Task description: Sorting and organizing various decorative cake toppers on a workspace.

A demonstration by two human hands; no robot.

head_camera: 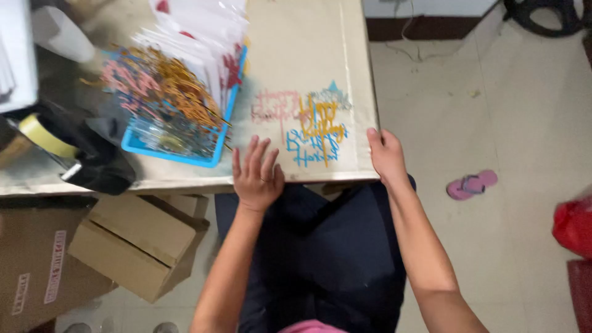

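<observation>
A beige worktop [308,55] with a matte, paper-like surface fills the upper middle of the head view, its near edge running just above the person's lap. Beyond its right side lies a pale tiled floor [505,123], where a pink sandal [472,184] sits well apart from the worktop, and a red bag [573,225] shows at the right edge. Under the worktop on the left stand brown cardboard boxes [135,243], flat-sided and plain.

Near the front edge lies a small heap of thin cut-out cake toppers [311,126], lacy script shapes in pink, orange, blue and a glittery grey, overlapping one another. The left hand [256,176] rests flat on the worktop edge just left of the heap, fingers spread and open, gripping nothing. The right hand [387,154] lies at the worktop's right corner, just right of the heap, fingers loosely extended against the edge, with nothing in it.

Further back on the left, a shallow blue plastic tray [176,154] holds a tangled mass of more toppers in orange, pink and blue, with white paper packets [197,37] leaning over its far end. Left of the tray lies a crumpled black bag [92,160], and a roll of yellowish tape [43,135] beside it.
</observation>
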